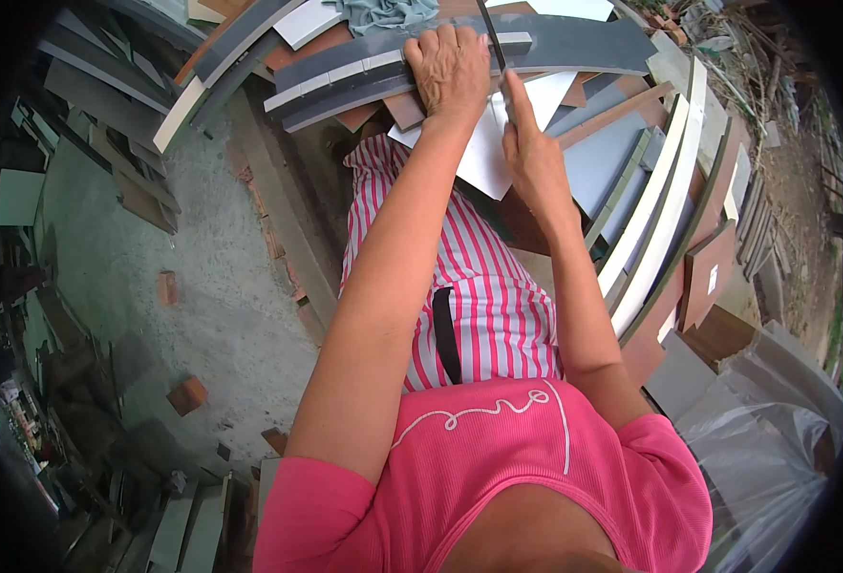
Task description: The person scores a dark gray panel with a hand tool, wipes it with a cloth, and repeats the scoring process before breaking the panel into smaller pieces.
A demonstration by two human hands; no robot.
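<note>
My left hand [450, 74] is closed over a narrow grey strip with a pale, notched edge [345, 84], pressing it down on a wider dark grey board [593, 46]. Just to the right, my right hand [534, 148] is wrapped round the handle of a tool with a long, thin dark blade [494, 36]. The blade crosses the strip close to my left fingers and points away from me. Whether it is a knife or a saw I cannot make out. A white panel [486, 153] lies underneath, between my forearms.
Stacked board offcuts and long pale strips [665, 172] lie to the right, beside clear plastic sheeting [760, 411]. A grey-green cloth [388, 14] rests at the far side. Leaning panels [106, 95] stand on the left, and brick pieces [187, 395] lie on the concrete floor [202, 325].
</note>
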